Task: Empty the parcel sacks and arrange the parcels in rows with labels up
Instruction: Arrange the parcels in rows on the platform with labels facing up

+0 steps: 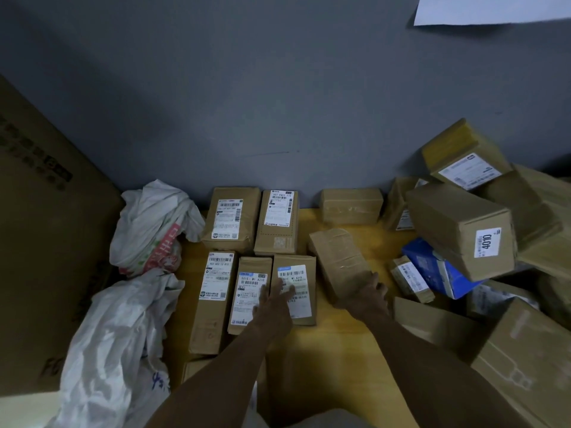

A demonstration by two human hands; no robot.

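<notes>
- Down at the bottom edge, two bare forearms reach up the frame over a yellow surface (333, 350).
- At lower left a crumpled white sack (117, 350) slumps beside the near row of parcels, with a large carton (40, 242) filling the left edge behind it.
- The left hand (273, 299), just left of centre, lies flat with fingers straight and slightly spread. Its fingertips rest on the labels of the middle parcel (250, 291) and the right-hand parcel (296, 288), which touch side by side.
- A long parcel (213, 301) sits at the left of that row, label up, against the middle one.
- The right hand (369, 293), right of centre, rests on the near end of a skewed taped parcel (338, 261) whose plain brown face is up. I cannot tell whether its fingers curl round the parcel.
- Along the right edge boxes lie heaped at all angles, among them a box marked 4010 (463, 230) resting on a blue box (438, 273).
- Farther up at middle left a second sack (154, 223) is bunched beside the far row.
- In that far row, a wide parcel (231, 217) and a narrow parcel (278, 220) lie label up, just beside each other.
- A squat taped parcel (350, 205) sits apart to their right, at the foot of the grey wall (278, 103).
- A white sheet (494, 9) shows at upper right.
</notes>
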